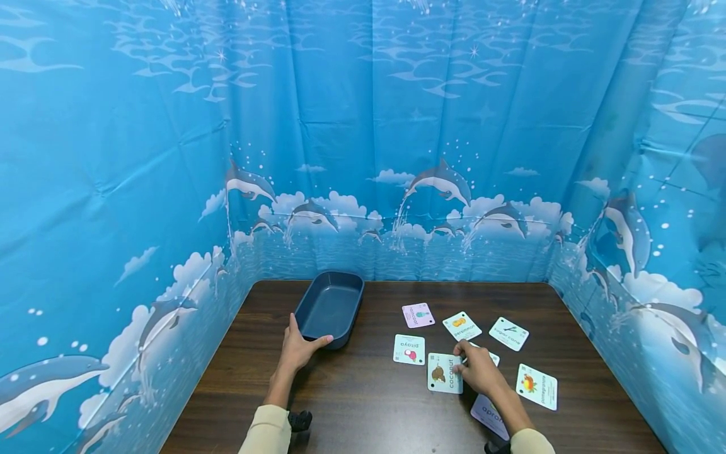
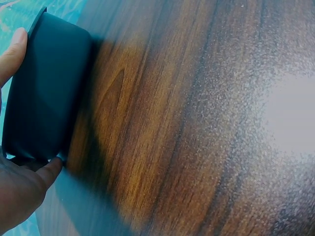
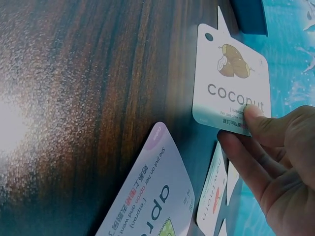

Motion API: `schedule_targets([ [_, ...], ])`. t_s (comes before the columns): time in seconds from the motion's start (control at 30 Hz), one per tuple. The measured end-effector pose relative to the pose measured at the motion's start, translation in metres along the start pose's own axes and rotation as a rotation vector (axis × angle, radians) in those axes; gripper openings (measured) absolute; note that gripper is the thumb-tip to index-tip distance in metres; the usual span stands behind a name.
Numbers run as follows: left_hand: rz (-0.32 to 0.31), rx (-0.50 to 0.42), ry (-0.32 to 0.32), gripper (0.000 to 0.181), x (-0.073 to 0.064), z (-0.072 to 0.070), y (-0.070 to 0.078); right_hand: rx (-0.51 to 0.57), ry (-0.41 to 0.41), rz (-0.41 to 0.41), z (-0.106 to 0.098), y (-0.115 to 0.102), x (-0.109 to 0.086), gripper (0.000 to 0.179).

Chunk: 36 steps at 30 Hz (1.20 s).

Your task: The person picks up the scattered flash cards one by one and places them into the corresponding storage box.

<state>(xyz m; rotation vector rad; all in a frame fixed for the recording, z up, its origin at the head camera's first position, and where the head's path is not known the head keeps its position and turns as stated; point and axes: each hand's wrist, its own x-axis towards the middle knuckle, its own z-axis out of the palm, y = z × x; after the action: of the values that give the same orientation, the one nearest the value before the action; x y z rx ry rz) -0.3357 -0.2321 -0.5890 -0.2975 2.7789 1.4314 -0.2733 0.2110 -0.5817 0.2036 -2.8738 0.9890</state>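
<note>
A dark blue tray (image 1: 331,306) stands on the left part of the table. My left hand (image 1: 299,349) grips its near end, thumb on one side and fingers on the other; the left wrist view shows a thumb (image 2: 15,51) at the tray's rim. A coconut flash card (image 3: 231,81) is pinched between the thumb and fingers of my right hand (image 1: 479,371), raised off the table in the right wrist view. Under and beside that hand lie an apron card (image 1: 490,416) and a hawthorn card (image 3: 212,191), the latter partly hidden in the head view.
Around the right hand lie a pitaya card (image 1: 409,350), a raincoat card (image 1: 418,315), a persimmon card (image 1: 462,326), a pomegranate card (image 1: 536,386) and another white card (image 1: 508,333). A blue dolphin-print curtain (image 1: 363,157) surrounds the brown wooden table (image 1: 363,403).
</note>
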Motion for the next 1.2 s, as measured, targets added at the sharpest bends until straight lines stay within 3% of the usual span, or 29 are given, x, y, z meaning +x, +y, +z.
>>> schedule_targets([
  [0.57, 0.021, 0.017, 0.000, 0.144, 0.000, -0.001, -0.001, 0.055, 0.028, 0.015, -0.001, -0.002, 0.001, 0.022],
  [0.97, 0.026, 0.000, 0.002, 0.144, 0.002, 0.001, -0.005, 0.270, 0.050, 0.071, 0.004, -0.008, 0.001, 0.016],
  [1.2, 0.039, -0.004, 0.007, 0.142, -0.001, 0.000, -0.003, 0.298, 0.094, 0.075, 0.007, -0.011, 0.005, 0.015],
])
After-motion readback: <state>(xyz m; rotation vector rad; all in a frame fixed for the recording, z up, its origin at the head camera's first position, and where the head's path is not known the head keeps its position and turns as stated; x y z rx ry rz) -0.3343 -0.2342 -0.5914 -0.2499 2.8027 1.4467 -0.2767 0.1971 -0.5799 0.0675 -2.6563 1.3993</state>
